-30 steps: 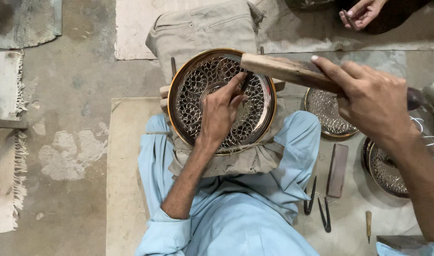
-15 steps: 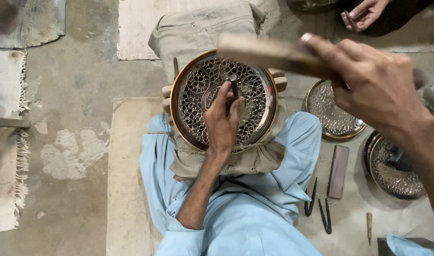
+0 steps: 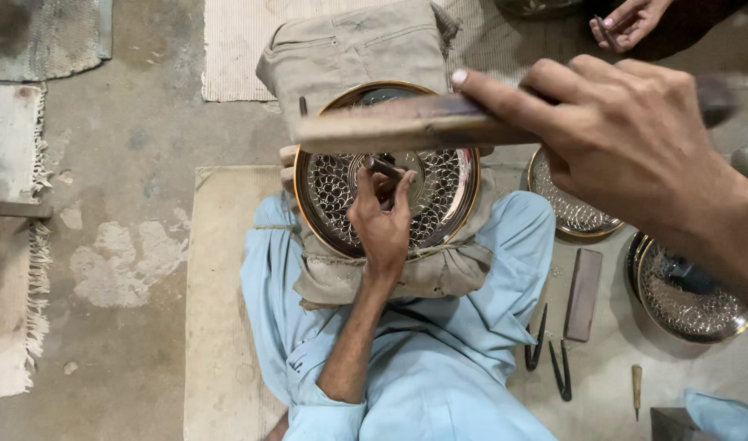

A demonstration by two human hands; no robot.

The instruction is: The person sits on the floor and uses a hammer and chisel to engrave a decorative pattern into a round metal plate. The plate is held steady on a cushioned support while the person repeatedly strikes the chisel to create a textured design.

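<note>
The round metal plate [image 3: 447, 192] rests on a cloth cushion [image 3: 366, 49] in the lap. The left hand [image 3: 382, 220] pinches a small chisel [image 3: 383, 167] against the plate. The right hand [image 3: 635, 139] grips a wooden mallet [image 3: 390, 126] above it.

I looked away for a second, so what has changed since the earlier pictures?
The right hand has raised the flat wooden mallet up toward the camera, over the round pierced brass plate. The left hand shifted its small metal punch toward the plate's centre. The plate stayed on its cloth cushion.
</note>
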